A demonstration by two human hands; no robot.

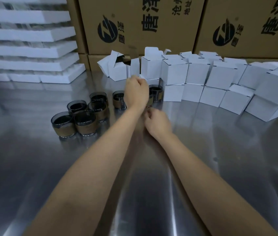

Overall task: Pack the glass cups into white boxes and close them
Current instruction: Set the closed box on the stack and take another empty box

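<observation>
Left hand [136, 92] near white boxes [175, 72], cups [85, 123]

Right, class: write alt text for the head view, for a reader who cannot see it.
Over a steel table, a person's left hand reaches toward stacked white boxes; the right hand hovers nearer. Banded dark glass cups stand to the left, cardboard cartons behind.

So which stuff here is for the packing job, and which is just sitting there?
For the job:
glass cups
open white boxes
closed white boxes

Just lying about:
brown cartons at the back
white foam trays stacked on the left
</observation>
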